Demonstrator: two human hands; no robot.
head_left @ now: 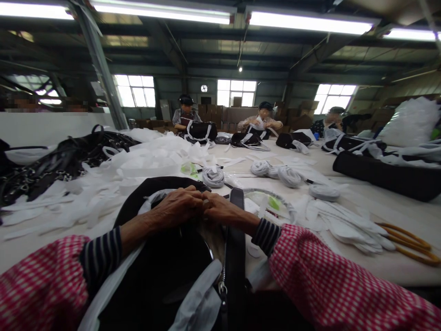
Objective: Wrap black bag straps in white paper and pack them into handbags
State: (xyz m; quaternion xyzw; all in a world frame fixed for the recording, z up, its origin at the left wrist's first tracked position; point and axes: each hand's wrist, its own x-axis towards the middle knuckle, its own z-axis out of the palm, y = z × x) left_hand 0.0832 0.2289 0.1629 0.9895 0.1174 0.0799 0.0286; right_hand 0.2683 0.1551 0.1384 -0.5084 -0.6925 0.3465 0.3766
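A black bag (161, 271) with white paper wrapping lies in front of me at the table's near edge. My left hand (179, 205) and my right hand (222, 210) meet knuckle to knuckle over the bag's top opening, both with fingers curled and pressed together on something small that I cannot make out. A black strap (236, 243) with a zipper runs down beside my right wrist. Both arms wear red-checked sleeve covers over striped cuffs.
Coils of white cord (213, 176) and sheets of white wrapping (344, 220) lie across the table (379, 262). A heap of black straps (62, 161) is at the left, yellow bamboo handles (409, 241) at the right. Three people work on black bags at the far side (186, 115).
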